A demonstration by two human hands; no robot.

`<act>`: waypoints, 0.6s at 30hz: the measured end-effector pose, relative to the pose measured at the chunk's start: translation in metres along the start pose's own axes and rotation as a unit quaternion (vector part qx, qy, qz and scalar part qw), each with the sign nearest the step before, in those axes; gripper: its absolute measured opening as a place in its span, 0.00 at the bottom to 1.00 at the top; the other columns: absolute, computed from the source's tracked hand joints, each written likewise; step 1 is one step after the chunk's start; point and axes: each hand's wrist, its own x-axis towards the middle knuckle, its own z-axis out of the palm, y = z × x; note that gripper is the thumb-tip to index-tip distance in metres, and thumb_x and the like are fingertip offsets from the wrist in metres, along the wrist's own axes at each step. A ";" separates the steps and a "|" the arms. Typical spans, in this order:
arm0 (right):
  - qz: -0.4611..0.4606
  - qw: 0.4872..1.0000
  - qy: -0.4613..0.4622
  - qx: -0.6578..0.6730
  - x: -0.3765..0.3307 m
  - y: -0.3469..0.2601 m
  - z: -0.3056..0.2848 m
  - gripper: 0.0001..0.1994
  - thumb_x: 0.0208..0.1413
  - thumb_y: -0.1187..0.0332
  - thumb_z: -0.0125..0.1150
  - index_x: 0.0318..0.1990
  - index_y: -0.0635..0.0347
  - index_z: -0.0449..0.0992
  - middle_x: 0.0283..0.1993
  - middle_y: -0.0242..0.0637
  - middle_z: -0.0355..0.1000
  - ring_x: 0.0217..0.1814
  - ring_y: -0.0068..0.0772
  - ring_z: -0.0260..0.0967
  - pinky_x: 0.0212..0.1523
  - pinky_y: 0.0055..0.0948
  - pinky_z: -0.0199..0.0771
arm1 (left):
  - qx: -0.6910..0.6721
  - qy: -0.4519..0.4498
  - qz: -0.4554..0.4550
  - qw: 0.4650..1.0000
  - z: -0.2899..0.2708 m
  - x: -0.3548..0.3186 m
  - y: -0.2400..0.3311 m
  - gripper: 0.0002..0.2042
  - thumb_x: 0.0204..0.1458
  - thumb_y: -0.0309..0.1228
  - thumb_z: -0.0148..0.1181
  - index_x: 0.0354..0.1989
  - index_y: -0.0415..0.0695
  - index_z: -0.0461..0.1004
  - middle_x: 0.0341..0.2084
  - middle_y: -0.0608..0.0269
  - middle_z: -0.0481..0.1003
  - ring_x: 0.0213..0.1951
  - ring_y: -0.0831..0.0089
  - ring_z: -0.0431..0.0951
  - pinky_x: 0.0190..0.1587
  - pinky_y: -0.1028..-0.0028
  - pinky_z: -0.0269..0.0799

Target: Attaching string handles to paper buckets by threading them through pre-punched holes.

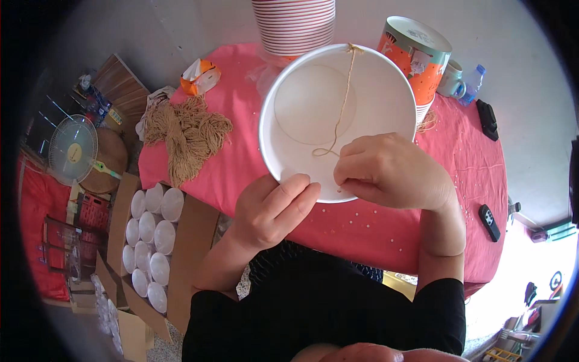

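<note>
Left hand (271, 208) is clamped on the near rim of the white paper bucket (338, 114), held over the pink tabletop (470, 181). Twine (344, 99), knotted at the far rim, is pinched shut by right hand (392, 172). Bucket best held steady, twine kept taut.

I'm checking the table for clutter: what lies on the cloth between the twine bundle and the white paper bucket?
In the head view, only bare pink tablecloth lies between the twine bundle and the white paper bucket.

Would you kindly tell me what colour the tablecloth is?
The tablecloth is pinkish red, seen best in the head view.
</note>
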 end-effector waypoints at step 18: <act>0.043 0.981 -0.088 0.169 0.014 0.021 0.008 0.08 0.49 0.70 0.63 0.32 0.67 0.75 0.25 0.45 0.71 0.28 0.42 0.71 0.31 0.36 0.68 | -0.186 -0.003 -0.213 0.959 0.022 -0.003 -0.012 0.15 0.44 0.14 0.64 0.41 0.38 0.73 0.46 0.53 0.74 0.38 0.61 0.79 0.37 0.69 0.78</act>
